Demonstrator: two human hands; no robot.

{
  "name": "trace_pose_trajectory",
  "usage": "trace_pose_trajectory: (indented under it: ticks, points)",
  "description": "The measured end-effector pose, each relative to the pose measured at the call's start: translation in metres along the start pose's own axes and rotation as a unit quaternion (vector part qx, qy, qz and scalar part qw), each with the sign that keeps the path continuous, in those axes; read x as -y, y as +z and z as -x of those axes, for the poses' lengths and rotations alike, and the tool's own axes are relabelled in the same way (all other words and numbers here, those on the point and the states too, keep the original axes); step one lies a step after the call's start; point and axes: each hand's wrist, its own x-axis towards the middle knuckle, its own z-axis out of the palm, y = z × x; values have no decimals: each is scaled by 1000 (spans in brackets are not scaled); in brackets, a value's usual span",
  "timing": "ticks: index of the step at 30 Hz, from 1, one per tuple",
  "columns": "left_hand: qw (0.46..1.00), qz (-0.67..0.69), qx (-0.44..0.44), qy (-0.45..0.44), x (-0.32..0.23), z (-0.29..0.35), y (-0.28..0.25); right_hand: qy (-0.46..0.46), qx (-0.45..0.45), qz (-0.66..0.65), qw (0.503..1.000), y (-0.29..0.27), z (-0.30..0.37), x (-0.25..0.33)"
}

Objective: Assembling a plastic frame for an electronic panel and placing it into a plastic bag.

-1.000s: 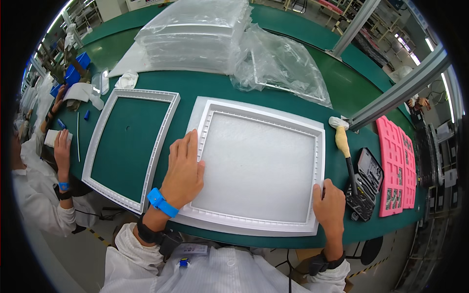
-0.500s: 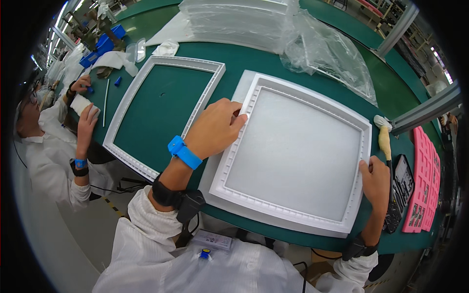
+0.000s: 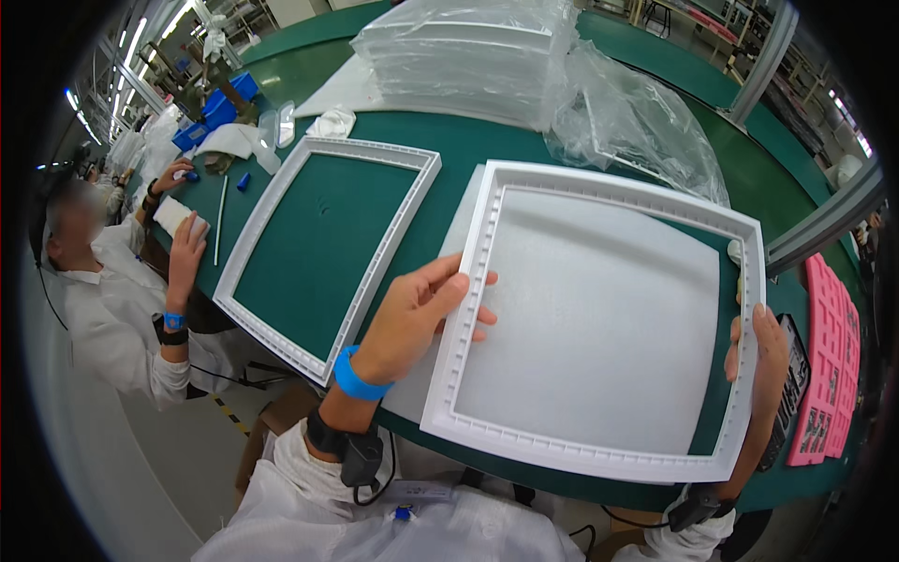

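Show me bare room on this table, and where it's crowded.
Bare green table shows inside the white frame at left, and in a strip between it and the white sheet under the held frame. Crowded: the right end, with tool case and pink trays; the back, with the wrapped stack.

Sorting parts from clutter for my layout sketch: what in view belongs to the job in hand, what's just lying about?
Job in hand:
white frame, gripped by left hand and right hand
white sheet below it

Likely lying about:
second frame, untouched
plastic-wrapped stack
loose plastic
blue bins
black tool case
pink trays
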Motion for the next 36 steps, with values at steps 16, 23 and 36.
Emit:
trace_pose_trajectory:
  ticks: [16,23,36]
  points:
    - [998,32,0,-53,3,-4,1,28,273,-378,884,-27,-2,-16]
    - [998,34,53,-1,6,-4,1,-34,195,-375,906,-28,-13,-37]
    - [987,128,79,50,17,4,2,-241,49,-259,934,-19,18,-21]
